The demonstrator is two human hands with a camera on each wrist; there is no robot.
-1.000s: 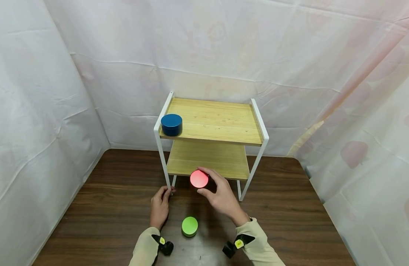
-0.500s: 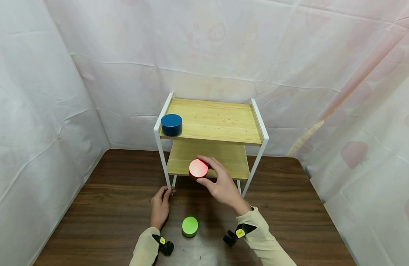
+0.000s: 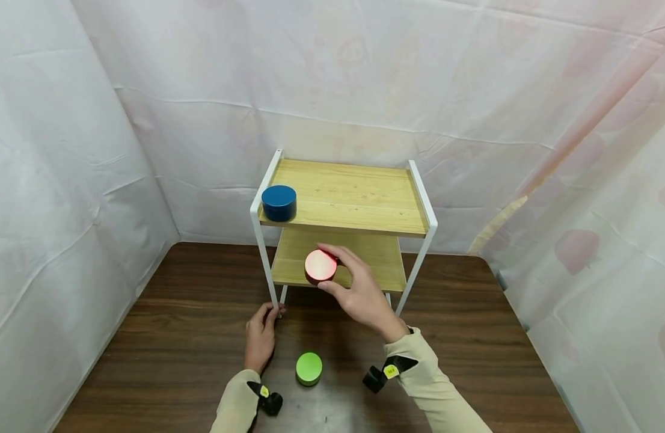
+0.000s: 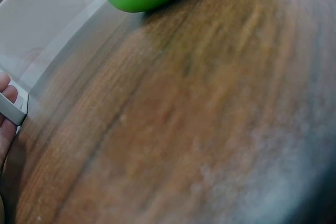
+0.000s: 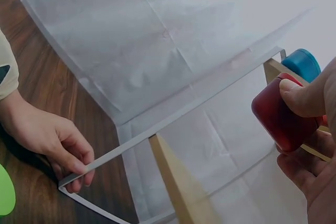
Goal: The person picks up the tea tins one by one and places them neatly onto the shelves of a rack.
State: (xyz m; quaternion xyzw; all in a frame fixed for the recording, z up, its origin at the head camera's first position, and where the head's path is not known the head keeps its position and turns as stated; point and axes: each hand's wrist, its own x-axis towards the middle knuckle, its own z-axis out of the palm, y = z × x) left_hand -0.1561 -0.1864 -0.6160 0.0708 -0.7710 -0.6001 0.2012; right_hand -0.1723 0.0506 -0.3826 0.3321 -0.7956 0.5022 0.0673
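My right hand grips a round red tin between thumb and fingers, held up in front of the lower shelf. In the right wrist view the red tin shows from the side, thumb on its lid edge. My left hand holds the foot of the white front left leg of a two-tier rack. The right wrist view shows that left hand pinching the leg. A round green tin stands on the table between my forearms. A blue tin sits at the top shelf's front left corner.
The rack's wooden top shelf has raised white side rails. It stands on a dark wood table, with white curtains behind and at both sides. Each wrist carries a small black camera.
My right hand has raised the red tin and shifted it slightly left, from below the lower shelf's front edge to overlapping that shelf. The left hand stays on the leg.
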